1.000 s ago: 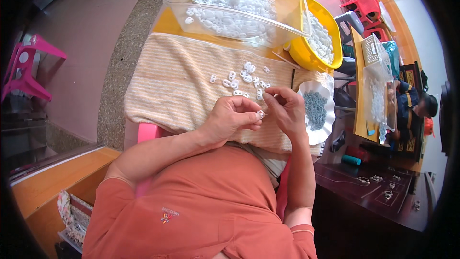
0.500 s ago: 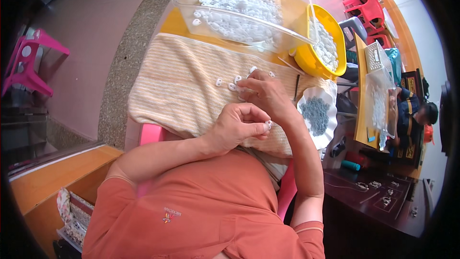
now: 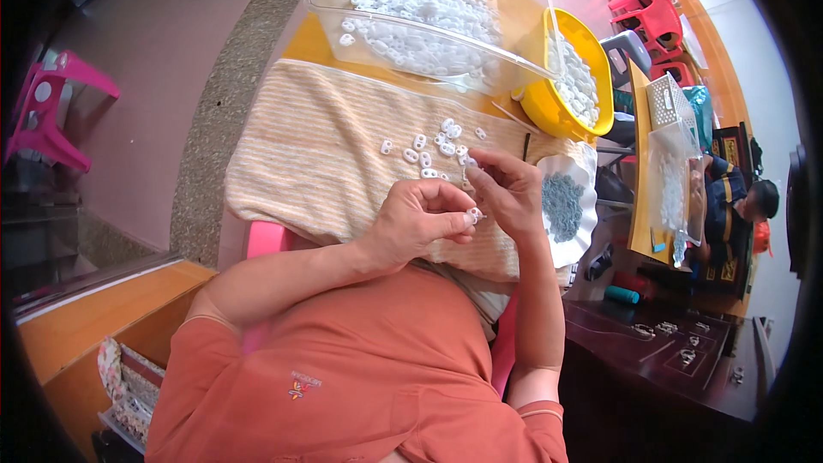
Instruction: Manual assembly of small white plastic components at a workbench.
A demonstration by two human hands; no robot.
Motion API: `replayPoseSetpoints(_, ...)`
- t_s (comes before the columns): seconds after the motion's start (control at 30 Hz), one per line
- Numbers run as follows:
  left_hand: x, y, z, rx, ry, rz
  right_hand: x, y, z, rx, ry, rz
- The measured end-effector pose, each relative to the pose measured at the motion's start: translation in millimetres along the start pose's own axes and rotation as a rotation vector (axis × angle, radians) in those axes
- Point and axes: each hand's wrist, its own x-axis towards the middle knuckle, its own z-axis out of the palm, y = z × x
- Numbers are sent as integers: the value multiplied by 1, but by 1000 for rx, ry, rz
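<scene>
My left hand [image 3: 416,221] is closed in a pinch. Between its thumb and fingers is a small white plastic piece with holes [image 3: 473,215], a thin bit sticking out to the right. Just right of it, my right hand [image 3: 512,195] is raised, its thumb and forefinger together around another small white piece, mostly hidden by the fingertips. Several loose white two-hole pieces [image 3: 425,158] lie beyond my hands on the striped towel [image 3: 309,137]. A white fluted dish [image 3: 585,221] right of my right hand holds a heap of small grey parts [image 3: 562,206].
Behind the towel stands a clear plastic bin [image 3: 343,47] of white pieces. A yellow tub [image 3: 542,107], also filled with them, is beside it. A dark thin stick [image 3: 526,147] lies near the dish. At right, a person [image 3: 729,206] sits by another table [image 3: 641,180].
My right hand has drawn back from the loose pieces toward my left hand, fingertips now pinched, uncovering more pieces on the towel. My left hand keeps its piece in nearly the same place.
</scene>
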Motion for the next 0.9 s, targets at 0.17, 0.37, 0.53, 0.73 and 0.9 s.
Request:
replayPoseSetpoints(0.17,4,-3,-4,-24,51,21,-21,-4,-1,122,74,49)
replayPoseSetpoints(0.37,6,-2,-5,-62,80,-4,-36,10,-3,299,33,71)
replayPoseSetpoints(0.53,8,-2,-6,-67,84,-3,-40,19,-4,392,-25,37)
replayPoseSetpoints(0.73,9,-4,-8,-81,74,1,-44,18,-2,373,-39,61)
replayPoseSetpoints(0.9,10,-5,-10,-81,73,11,-46,20,2,346,-34,42)
